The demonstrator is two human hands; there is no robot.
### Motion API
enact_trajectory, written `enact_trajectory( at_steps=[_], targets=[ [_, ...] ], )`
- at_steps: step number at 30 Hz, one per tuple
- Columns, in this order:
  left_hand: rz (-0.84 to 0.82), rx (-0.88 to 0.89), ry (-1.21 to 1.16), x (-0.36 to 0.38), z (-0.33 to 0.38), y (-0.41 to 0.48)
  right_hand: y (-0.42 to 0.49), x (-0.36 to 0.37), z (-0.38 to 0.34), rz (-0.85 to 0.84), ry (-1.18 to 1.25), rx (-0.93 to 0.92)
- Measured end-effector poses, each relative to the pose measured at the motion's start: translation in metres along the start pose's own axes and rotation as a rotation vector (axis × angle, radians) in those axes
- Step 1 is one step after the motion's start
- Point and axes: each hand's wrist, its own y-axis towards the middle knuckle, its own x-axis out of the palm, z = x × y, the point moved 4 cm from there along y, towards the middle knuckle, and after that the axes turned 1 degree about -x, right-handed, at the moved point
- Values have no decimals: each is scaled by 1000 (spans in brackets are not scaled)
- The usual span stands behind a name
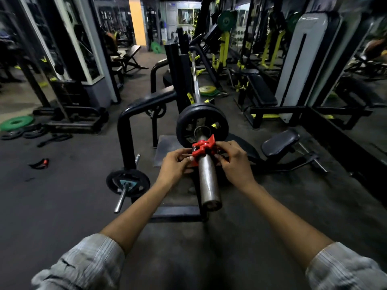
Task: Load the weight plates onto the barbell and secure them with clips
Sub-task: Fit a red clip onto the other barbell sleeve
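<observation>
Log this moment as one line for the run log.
step: fitting clip | left hand and right hand: both on red clip | clip: on barbell sleeve, short of black plates | lock state: unclear

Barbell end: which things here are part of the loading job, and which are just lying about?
In use: barbell sleeve, black plate on it, red clip, held by left hand and right hand.

Lying about: green plate, floor strap, small bench.

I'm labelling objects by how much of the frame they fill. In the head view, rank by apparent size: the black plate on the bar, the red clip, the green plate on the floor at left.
1. Black plate, clearly largest.
2. Green plate, though it lies farther off.
3. Red clip, partly covered by both hands.
</observation>
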Motion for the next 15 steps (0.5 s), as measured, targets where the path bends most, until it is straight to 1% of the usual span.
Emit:
enact_trajectory(
  at_steps=[8,15],
  targets=[
    [1,-86,-68,-1,5,58,48,23,18,-9,-18,52],
    [42,-146,-166,5,6,78,75,32,33,-57,-15,-5]
  ],
)
